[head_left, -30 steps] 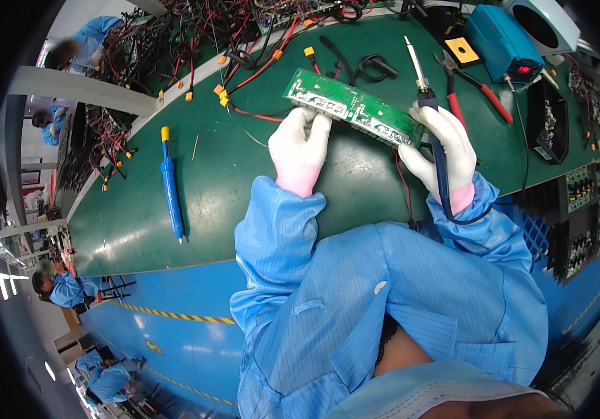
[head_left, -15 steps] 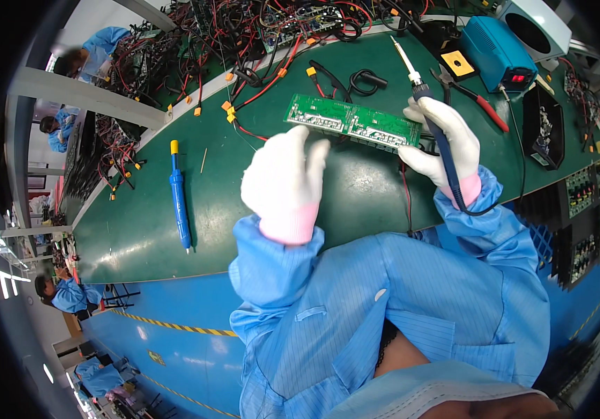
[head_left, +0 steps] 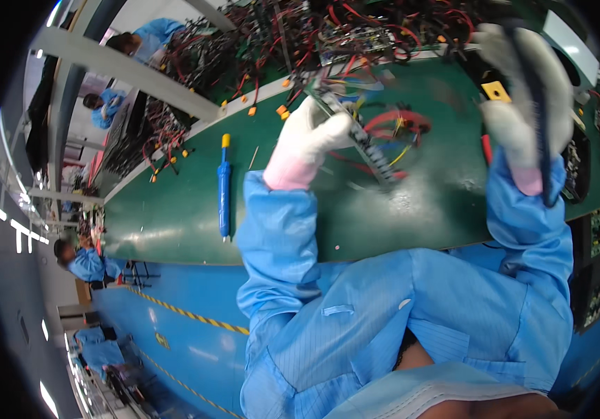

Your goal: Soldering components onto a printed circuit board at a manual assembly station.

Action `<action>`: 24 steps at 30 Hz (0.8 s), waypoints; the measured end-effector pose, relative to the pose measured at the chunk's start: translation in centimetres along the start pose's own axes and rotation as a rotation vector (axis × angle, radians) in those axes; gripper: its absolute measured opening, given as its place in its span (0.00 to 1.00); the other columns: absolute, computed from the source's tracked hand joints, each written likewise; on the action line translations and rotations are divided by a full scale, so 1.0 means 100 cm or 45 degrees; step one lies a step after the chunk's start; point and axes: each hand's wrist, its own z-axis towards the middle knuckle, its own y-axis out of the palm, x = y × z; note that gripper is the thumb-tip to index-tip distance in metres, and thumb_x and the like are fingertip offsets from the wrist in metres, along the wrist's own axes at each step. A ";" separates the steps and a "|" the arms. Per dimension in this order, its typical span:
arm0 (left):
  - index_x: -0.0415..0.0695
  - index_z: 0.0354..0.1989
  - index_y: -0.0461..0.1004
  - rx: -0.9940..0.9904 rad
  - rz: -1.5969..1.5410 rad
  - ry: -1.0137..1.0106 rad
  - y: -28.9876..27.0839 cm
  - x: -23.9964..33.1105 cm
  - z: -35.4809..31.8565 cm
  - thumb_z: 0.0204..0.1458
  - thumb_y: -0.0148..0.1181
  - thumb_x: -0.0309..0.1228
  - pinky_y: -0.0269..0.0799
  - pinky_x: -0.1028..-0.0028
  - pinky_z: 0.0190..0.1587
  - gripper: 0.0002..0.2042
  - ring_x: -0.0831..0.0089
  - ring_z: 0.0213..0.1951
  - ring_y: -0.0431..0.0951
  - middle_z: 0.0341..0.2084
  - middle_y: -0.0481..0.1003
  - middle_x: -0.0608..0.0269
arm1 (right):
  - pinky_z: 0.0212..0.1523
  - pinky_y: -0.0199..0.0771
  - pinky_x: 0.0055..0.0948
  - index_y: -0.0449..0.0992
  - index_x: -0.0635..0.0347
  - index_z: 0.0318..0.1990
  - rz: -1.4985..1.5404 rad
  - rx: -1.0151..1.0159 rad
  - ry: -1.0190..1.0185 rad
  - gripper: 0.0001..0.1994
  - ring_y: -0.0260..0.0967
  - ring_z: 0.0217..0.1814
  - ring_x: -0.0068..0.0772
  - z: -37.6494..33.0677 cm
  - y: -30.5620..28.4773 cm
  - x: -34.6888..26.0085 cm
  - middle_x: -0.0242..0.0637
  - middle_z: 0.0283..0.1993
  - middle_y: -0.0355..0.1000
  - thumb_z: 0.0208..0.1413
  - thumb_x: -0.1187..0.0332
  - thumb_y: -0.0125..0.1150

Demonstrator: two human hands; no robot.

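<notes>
My left hand (head_left: 300,143), in a white glove with a pink cuff, grips a circuit board (head_left: 366,145) by its left end. The board is tilted on its edge, slanting down to the right, and blurred. Red, yellow and other thin wires (head_left: 401,120) spread beside it, smeared by motion. At the back right, my gloved right hand (head_left: 559,94) is closed on a soldering iron (head_left: 536,91) whose dark handle lies along the palm. The iron's tip cannot be made out. A yellow sponge (head_left: 495,91) shows by the right hand's fingers.
A blue desoldering pump (head_left: 224,188) and a thin stick (head_left: 254,158) lie on the green bench (head_left: 174,223). Tangled boards and cables (head_left: 356,45) crowd the back. Red-handled pliers (head_left: 487,148) and a black parts tray (head_left: 578,164) are at right. Co-workers in blue (head_left: 85,264) sit at left.
My right hand has left the board and moved up and right with the soldering iron. My left hand has taken the board, which has turned onto its edge. The view has shifted.
</notes>
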 end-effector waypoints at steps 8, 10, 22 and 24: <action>0.36 0.49 0.70 0.253 -1.154 -0.087 0.010 -0.095 -0.020 0.61 0.55 0.31 0.77 0.62 0.50 0.13 0.55 0.45 0.78 0.46 0.73 0.45 | 0.53 0.71 0.31 0.70 0.66 0.55 -0.216 0.028 0.208 0.32 0.72 0.51 0.39 -0.077 0.012 0.033 0.46 0.55 0.71 0.37 0.74 0.74; 0.35 0.50 0.69 0.311 -1.180 -0.184 0.021 -0.104 -0.022 0.62 0.52 0.30 0.77 0.60 0.52 0.13 0.54 0.47 0.77 0.47 0.73 0.44 | 0.51 0.72 0.29 0.71 0.65 0.55 -0.291 -0.077 0.391 0.31 0.73 0.49 0.38 -0.099 0.014 0.040 0.45 0.54 0.71 0.39 0.74 0.74; 0.35 0.56 0.60 0.242 -1.475 -0.222 0.027 -0.117 -0.029 0.58 0.56 0.47 0.72 0.53 0.56 0.28 0.47 0.54 0.71 0.51 0.68 0.44 | 0.50 0.75 0.33 0.66 0.64 0.58 -0.600 -0.341 0.330 0.33 0.72 0.53 0.45 -0.134 -0.002 0.044 0.52 0.57 0.68 0.42 0.74 0.73; 0.36 0.57 0.59 0.302 -1.458 -0.239 0.025 -0.119 -0.028 0.57 0.55 0.52 0.71 0.51 0.56 0.32 0.44 0.54 0.71 0.53 0.66 0.43 | 0.50 0.75 0.33 0.66 0.65 0.58 -0.510 -0.229 0.386 0.31 0.72 0.53 0.45 -0.132 -0.008 0.041 0.52 0.56 0.69 0.45 0.74 0.71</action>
